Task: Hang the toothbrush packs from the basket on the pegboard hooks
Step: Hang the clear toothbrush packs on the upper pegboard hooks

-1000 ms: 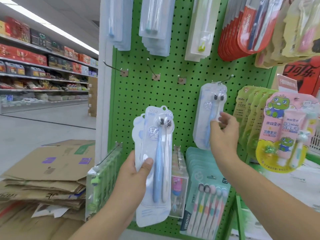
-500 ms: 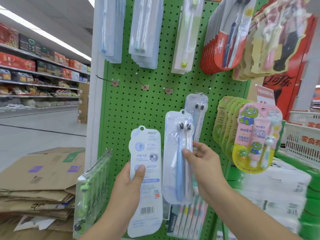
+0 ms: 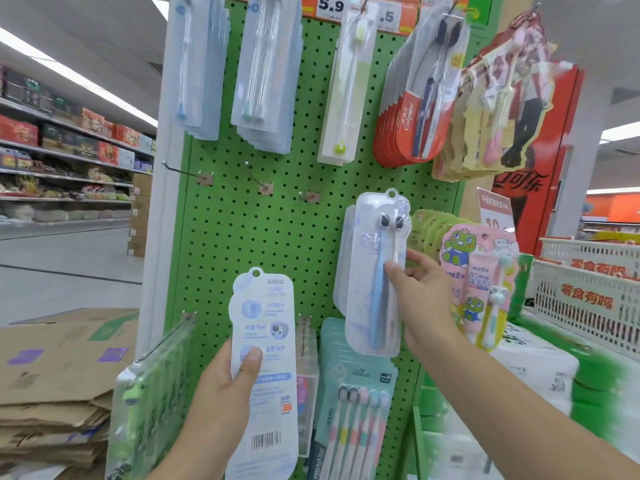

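Green pegboard (image 3: 242, 237), upright. Toothbrush packs (image 3: 265, 74) hang along top row; three bare hooks (image 3: 258, 178) mid-row; five-brush pack (image 3: 353, 407) hangs below.

— Where do we stand? — We face the pegboard (image 3: 242, 237), which fills the middle of the frame. Our left hand (image 3: 221, 393) holds a toothbrush pack (image 3: 263, 368) at lower centre, its printed back toward us. Right of it and higher, our right hand (image 3: 426, 292) pinches a second toothbrush pack (image 3: 377, 271) in front of another pack at the board.

— And around them? — Three bare hooks (image 3: 204, 176) run across the board above our packs, with rows of hung packs above those. Flattened cardboard boxes (image 3: 59, 368) lie stacked at lower left, store shelves (image 3: 65, 157) behind them. A plastic basket (image 3: 588, 292) sits at the right edge.
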